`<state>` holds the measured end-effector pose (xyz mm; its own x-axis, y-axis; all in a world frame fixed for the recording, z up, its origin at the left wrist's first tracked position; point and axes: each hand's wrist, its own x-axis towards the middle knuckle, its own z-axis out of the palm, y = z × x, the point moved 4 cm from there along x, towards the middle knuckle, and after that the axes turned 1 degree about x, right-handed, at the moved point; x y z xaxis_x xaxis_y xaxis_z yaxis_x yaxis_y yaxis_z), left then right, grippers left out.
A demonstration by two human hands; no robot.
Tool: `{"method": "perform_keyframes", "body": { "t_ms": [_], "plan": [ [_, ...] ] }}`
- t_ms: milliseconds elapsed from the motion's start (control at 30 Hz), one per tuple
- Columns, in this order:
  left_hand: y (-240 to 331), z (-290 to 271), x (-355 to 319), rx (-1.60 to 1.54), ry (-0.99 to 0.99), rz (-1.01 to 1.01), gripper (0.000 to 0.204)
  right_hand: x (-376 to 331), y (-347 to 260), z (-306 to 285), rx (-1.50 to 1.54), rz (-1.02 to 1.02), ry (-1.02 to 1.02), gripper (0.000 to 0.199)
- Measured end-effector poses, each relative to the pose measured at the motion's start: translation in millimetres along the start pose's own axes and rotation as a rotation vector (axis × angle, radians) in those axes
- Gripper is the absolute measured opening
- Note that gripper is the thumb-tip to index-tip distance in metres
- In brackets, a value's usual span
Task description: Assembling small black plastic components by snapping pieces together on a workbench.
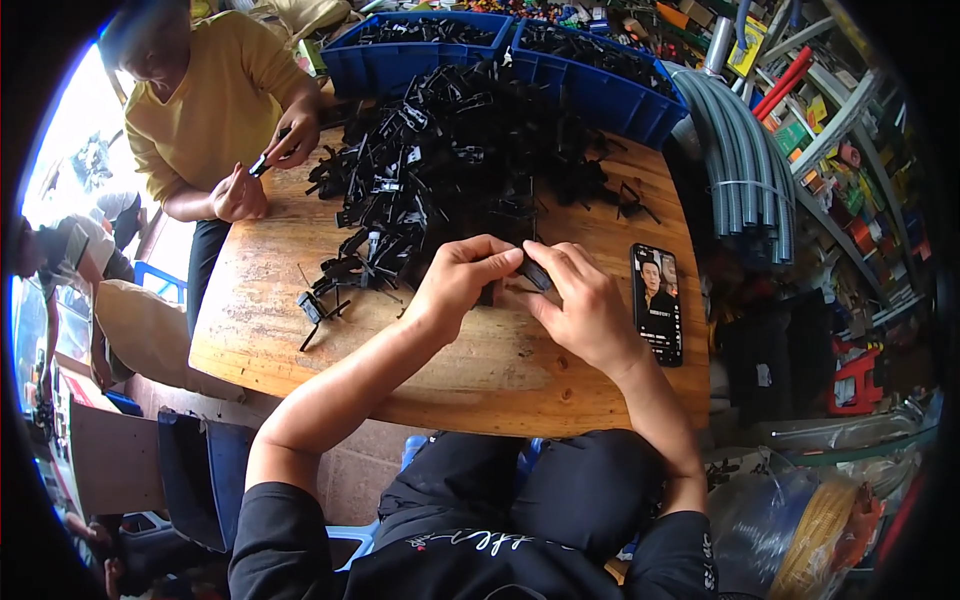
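Near the middle of the wooden table [610, 390], a small dark plastic part [537, 274] is held between my two hands. The fingers of my right hand [575, 300] are closed round it. My left hand [465, 275] pinches at its upper left end, with thumb and forefinger pressed together. My fingers cover much of the part, so its exact kind does not show. Just beyond my hands rises a large heap of black plastic clip-like parts [440, 150]. A few loose ones [318, 306] lie to the left of my left forearm.
Two blue bins [600, 88] full of similar black parts stand behind the heap. A phone [656, 305] with a lit screen lies at the right. Across at the left, a person in a yellow top [215, 90] handles a small black part. Grey coiled hoses [745, 160] hang beyond the right edge.
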<state>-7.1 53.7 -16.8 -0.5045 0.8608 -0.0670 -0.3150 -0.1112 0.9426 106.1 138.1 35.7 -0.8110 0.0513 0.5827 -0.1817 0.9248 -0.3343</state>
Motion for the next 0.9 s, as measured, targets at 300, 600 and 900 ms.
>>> {"method": "perform_keyframes", "body": {
  "t_ms": [300, 600, 900],
  "plan": [
    [8, 8, -12, 0.39, 0.127, 0.29, 0.017, -2, 8, 17, -0.017, 0.015, 0.143, 0.032],
    [23, -1, -6, 0.081, 0.159, 0.346, 0.013, 20, 4, 23, 0.036, 0.062, 0.13, 0.03],
    [45, -54, 11, -0.363, 0.11, 0.21, 0.007, 5, 3, 63, 0.033, -0.039, -0.211, 0.025]
  ]
}}
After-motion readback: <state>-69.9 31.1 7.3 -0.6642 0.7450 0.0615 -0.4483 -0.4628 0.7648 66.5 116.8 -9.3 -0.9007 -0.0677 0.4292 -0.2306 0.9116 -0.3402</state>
